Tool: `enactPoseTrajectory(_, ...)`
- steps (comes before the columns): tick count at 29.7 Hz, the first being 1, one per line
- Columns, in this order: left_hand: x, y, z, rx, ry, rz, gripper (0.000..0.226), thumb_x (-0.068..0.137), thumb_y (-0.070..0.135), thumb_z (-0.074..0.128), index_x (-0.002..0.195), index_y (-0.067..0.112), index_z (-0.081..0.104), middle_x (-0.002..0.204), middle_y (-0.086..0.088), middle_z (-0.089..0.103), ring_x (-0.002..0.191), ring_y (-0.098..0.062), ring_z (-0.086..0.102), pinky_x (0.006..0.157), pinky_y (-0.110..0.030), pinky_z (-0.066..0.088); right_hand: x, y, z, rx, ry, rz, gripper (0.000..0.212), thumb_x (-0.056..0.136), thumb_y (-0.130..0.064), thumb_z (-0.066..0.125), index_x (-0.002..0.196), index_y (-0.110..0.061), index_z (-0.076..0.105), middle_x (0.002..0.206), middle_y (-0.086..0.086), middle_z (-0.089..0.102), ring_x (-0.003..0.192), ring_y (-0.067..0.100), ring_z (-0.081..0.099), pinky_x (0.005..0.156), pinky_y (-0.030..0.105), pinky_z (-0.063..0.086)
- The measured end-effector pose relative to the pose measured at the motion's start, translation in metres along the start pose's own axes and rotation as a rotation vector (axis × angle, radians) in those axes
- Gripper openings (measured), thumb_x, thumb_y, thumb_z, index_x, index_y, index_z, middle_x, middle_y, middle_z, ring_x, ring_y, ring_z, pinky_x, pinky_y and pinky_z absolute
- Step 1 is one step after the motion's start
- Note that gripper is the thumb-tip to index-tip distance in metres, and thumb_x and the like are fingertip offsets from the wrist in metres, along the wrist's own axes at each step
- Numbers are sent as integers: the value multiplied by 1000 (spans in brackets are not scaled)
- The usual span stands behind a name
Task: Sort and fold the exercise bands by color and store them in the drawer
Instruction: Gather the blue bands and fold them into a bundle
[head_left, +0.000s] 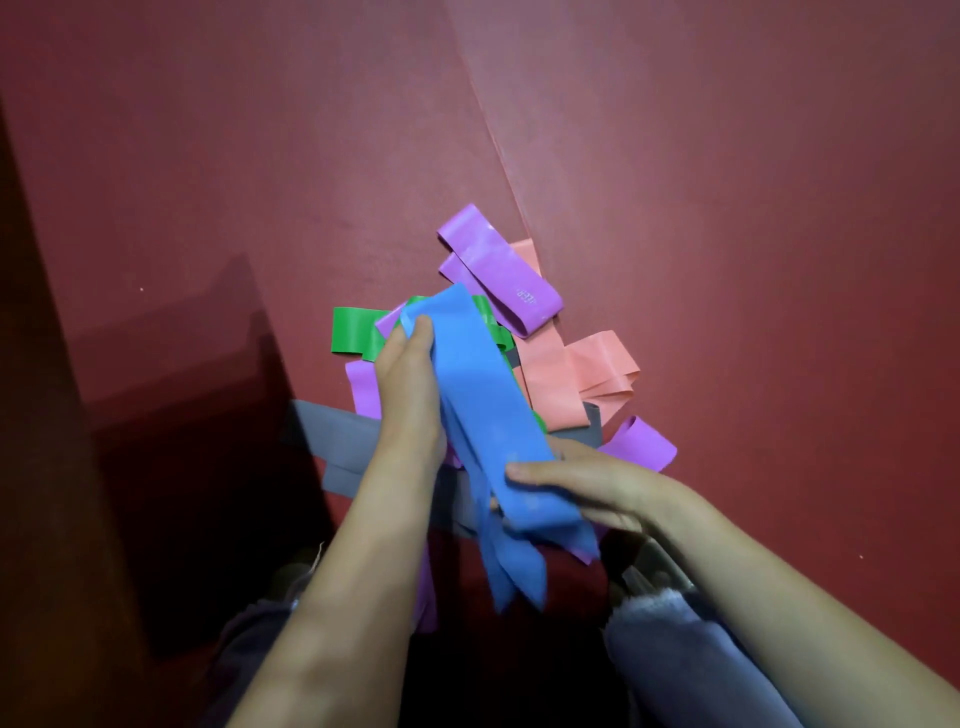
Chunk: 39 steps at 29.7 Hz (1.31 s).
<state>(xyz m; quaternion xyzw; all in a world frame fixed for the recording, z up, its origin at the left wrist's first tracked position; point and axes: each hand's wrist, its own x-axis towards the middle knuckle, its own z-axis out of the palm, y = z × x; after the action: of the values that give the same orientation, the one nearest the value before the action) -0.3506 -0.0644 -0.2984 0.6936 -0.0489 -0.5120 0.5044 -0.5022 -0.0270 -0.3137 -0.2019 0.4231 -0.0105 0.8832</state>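
Note:
A blue band (483, 410) is folded lengthwise and held above a pile of bands on the red floor. My left hand (408, 384) pinches its far end between thumb and fingers. My right hand (576, 480) grips its near part, thumb on top, with loose blue ends hanging below. Under it lie purple bands (501, 265), a green band (353, 330), a salmon pink band (582, 369) and grey bands (337, 436). No drawer is in view.
The red floor (727, 208) has a seam running diagonally from the top middle down to the pile. A dark shadowed block (171, 415) stands at the left. Grey fabric on my leg (685, 660) shows at the bottom right.

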Motion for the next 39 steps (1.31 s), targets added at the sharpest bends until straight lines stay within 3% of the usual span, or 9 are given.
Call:
enactPoseTrajectory(4, -1, 0, 2, 8, 33, 40, 28, 95, 9, 40, 70, 19, 50, 44, 16, 55, 42, 5, 50, 45, -10, 40, 7, 13, -24, -462, 367, -177, 9, 86, -11, 59, 92, -5, 62, 89, 20, 67, 75, 12, 56, 72, 36, 48)
enactPoseTrajectory(7, 0, 3, 5, -37, 66, 64, 27, 95, 9, 40, 72, 19, 51, 61, 8, 54, 45, 4, 51, 49, -11, 43, 3, 10, -32, -487, 421, -220, 20, 87, -10, 59, 67, -10, 56, 48, -5, 48, 52, 3, 41, 51, 24, 35)
enactPoseTrajectory(12, 2, 5, 8, -32, 57, 68, 26, 95, 12, 40, 71, 20, 45, 69, 2, 44, 60, -9, 42, 56, -24, 38, -18, -14, -16, -362, -9, 52, 11, 86, -9, 58, 80, -1, 55, 43, -7, 42, 33, 0, 31, 35, 11, 24)
enactPoseTrajectory(15, 3, 6, 9, -33, 58, 72, 28, 95, 12, 40, 69, 19, 44, 67, 2, 43, 61, -10, 40, 57, -26, 35, -13, -16, -7, -403, 26, 76, 24, 90, -3, 51, 67, -8, 50, 37, -11, 45, 32, -1, 38, 38, 11, 33)
enactPoseTrajectory(20, 1, 2, 10, 36, 43, 55, 27, 96, 14, 40, 70, 20, 47, 66, 4, 44, 58, -7, 41, 52, -19, 36, 11, 3, -15, -1002, 484, -48, 28, 82, -9, 56, 59, -18, 41, 69, 8, 56, 67, 17, 50, 62, 29, 35)
enactPoseTrajectory(25, 1, -2, 12, 91, -6, 44, 21, 93, 20, 43, 72, 23, 45, 76, -1, 42, 76, -17, 38, 66, -31, 32, 2, -6, -17, -1199, 497, 54, 17, 82, -21, 59, 67, -18, 51, 80, 14, 63, 76, 24, 54, 64, 30, 37)
enactPoseTrajectory(30, -8, 0, 21, 116, -193, 55, 24, 95, 14, 39, 77, 21, 53, 81, -6, 52, 77, -20, 48, 69, -31, 41, -12, -53, -4, -590, 739, -579, 13, 85, -11, 59, 98, -12, 61, 74, -5, 57, 62, 0, 47, 61, 13, 38)
enactPoseTrajectory(35, -17, -3, 32, 134, -344, 50, 18, 94, 16, 42, 87, 21, 57, 88, -7, 61, 80, -20, 57, 76, -32, 49, -7, -93, -2, -553, 529, -526, 23, 83, 1, 58, 106, 1, 62, 97, 16, 67, 77, 7, 55, 70, 16, 46)
enactPoseTrajectory(39, -18, -3, 39, 171, -340, 56, 12, 87, 25, 51, 98, 21, 53, 106, -11, 60, 95, -23, 58, 90, -38, 47, -3, -104, -11, -516, 579, -612, 17, 78, 8, 60, 90, -4, 65, 56, -16, 64, 49, -9, 50, 54, 6, 41)
